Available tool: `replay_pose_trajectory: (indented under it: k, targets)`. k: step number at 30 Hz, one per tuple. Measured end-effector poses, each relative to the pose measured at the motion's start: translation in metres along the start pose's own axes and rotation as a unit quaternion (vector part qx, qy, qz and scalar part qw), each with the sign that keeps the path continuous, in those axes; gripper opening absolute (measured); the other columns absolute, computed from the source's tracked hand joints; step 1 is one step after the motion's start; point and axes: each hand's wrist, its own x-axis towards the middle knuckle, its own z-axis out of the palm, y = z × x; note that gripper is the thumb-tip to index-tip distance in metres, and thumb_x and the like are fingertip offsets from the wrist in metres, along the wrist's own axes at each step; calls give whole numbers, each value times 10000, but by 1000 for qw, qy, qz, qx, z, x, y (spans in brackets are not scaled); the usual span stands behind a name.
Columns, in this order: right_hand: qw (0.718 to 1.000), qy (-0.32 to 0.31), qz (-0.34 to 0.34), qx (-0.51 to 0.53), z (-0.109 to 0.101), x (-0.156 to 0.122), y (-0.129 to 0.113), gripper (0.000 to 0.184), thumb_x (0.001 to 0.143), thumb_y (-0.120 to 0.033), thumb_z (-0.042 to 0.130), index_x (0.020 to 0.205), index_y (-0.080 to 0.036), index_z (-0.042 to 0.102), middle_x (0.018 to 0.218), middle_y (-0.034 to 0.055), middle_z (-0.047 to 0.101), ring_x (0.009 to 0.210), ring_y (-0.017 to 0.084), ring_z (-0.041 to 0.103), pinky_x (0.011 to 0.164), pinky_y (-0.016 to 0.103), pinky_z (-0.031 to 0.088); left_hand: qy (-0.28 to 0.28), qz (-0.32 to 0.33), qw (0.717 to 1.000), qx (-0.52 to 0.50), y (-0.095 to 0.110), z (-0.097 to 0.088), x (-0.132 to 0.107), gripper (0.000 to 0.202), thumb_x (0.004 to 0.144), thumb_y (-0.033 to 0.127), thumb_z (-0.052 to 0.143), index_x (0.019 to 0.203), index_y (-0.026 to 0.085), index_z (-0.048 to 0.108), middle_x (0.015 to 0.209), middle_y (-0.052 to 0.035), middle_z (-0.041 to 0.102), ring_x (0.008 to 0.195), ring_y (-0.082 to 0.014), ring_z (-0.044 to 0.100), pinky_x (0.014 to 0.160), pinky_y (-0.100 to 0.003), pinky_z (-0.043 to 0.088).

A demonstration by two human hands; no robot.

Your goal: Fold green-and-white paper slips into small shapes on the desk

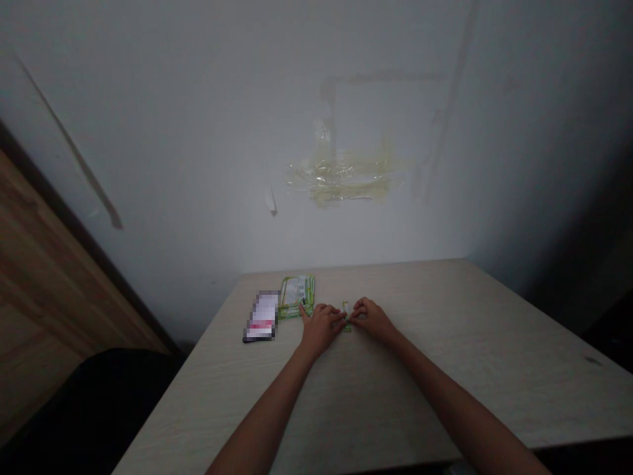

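Two half-curled hands meet at a narrow green-and-white packet point(345, 307) on the counter point(420, 402): the right hand point(372, 320) pinches its right edge between thumb and finger, while the left hand point(322, 326) has fingertips at its left edge, though whether they grip I cannot tell. Just beyond the left hand lies a stack of green packets point(297, 290), with a pixelated phone point(263, 318) beside it.
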Motion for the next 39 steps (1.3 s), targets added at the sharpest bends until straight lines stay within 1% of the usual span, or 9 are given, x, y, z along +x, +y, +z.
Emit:
replay_pose_trajectory:
  k: [6, 9, 15, 18, 23, 27, 31, 37, 39]
  targets:
    - [999, -28, 6, 24, -2, -4, -3, 233, 708, -244, 695, 859, -228, 518, 786, 2, 731, 865, 206, 663, 839, 350, 454, 11, 7, 1000, -6, 0, 0, -1, 248, 882, 461, 550, 1109, 467, 650, 1146, 17, 669, 1177, -265, 492, 1032, -757, -120]
    - [999, -35, -2, 16, -4, -6, -5, 236, 700, -231, 699, 858, -227, 523, 783, 6, 734, 867, 207, 662, 837, 351, 452, 5, 5, 1000, -9, 0, 0, -1, 248, 883, 463, 546, 1106, 459, 656, 1154, 11, 669, 1177, -263, 489, 1040, -743, -130]
    - [998, -58, -13, 10, -7, -8, -6, 233, 678, -223, 718, 839, -213, 550, 786, 16, 725, 855, 204, 667, 835, 347, 460, -1, 0, 1000, -4, 0, -1, -1, 250, 884, 467, 544, 1106, 447, 656, 1153, 10, 667, 1182, -264, 481, 1015, -766, -126]
    - [997, -69, -3, 44, -6, -9, -5, 254, 664, -230, 729, 841, -208, 549, 801, 17, 713, 810, 195, 677, 802, 337, 484, -7, -3, 1000, 2, 1, -2, -1, 253, 886, 473, 537, 1111, 450, 651, 1165, 14, 663, 1181, -258, 479, 1016, -769, -111]
    - [990, -85, 9, 113, -3, -12, -1, 287, 638, -233, 733, 842, -209, 533, 782, 12, 703, 767, 196, 690, 759, 328, 508, -7, -1, 1000, 2, 1, -2, -1, 257, 889, 475, 531, 1117, 450, 648, 1170, 16, 663, 1178, -252, 475, 1012, -766, -123]
    - [986, -70, 31, 150, -4, -11, 1, 314, 645, -280, 736, 851, -218, 507, 777, 12, 715, 777, 205, 695, 765, 338, 506, -2, -3, 1000, -7, 0, 0, -1, 248, 880, 471, 550, 1103, 450, 657, 1159, 15, 669, 1172, -255, 477, 1006, -761, -148]
    - [992, -27, 35, 118, -3, -10, 2, 294, 681, -306, 716, 860, -221, 500, 805, 20, 725, 805, 210, 696, 809, 353, 488, 8, 4, 1000, -19, -1, 2, -1, 244, 879, 475, 550, 1094, 452, 662, 1149, 11, 672, 1180, -262, 473, 1002, -759, -162]
    - [997, -24, 21, 76, 0, -10, 1, 280, 693, -304, 714, 862, -227, 505, 822, 21, 723, 829, 210, 688, 826, 358, 481, 15, 4, 1000, -12, -3, 4, -1, 248, 878, 491, 542, 1093, 459, 660, 1140, 14, 672, 1179, -265, 480, 1008, -766, -136]
    - [996, -30, 18, 79, 0, -10, 1, 274, 691, -293, 714, 852, -227, 503, 808, 18, 722, 826, 210, 688, 822, 357, 484, 16, 4, 1000, -7, -3, 4, -1, 248, 881, 489, 537, 1095, 459, 660, 1139, 13, 671, 1180, -267, 480, 1012, -769, -119]
